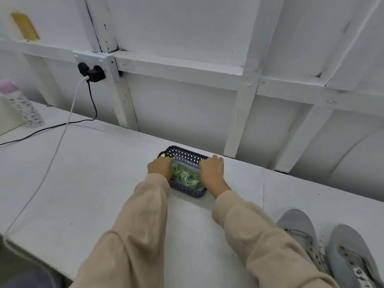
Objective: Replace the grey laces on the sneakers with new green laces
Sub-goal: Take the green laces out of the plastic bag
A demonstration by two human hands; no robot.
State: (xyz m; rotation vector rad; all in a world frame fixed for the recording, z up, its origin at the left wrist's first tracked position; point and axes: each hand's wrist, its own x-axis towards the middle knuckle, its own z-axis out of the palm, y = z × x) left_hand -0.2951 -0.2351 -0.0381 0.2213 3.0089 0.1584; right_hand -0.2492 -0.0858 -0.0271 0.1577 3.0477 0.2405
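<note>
A small dark blue perforated basket [187,155] sits on the white table near the far edge. Inside it lies a clear plastic bag with green laces [184,175] bundled in it. My left hand [159,167] grips the left side of the bag and basket, and my right hand [212,171] grips the right side, fingers curled over the edge. Two grey sneakers [299,231] [351,254] stand side by side at the lower right, their eyelet rows showing; the laces on them are hard to make out.
A white cable [60,140] and a black cable [41,129] run from a wall socket [91,72] across the table's left part. A patterned bottle with a pink cap [20,102] stands at the far left. A white framed wall rises right behind the table.
</note>
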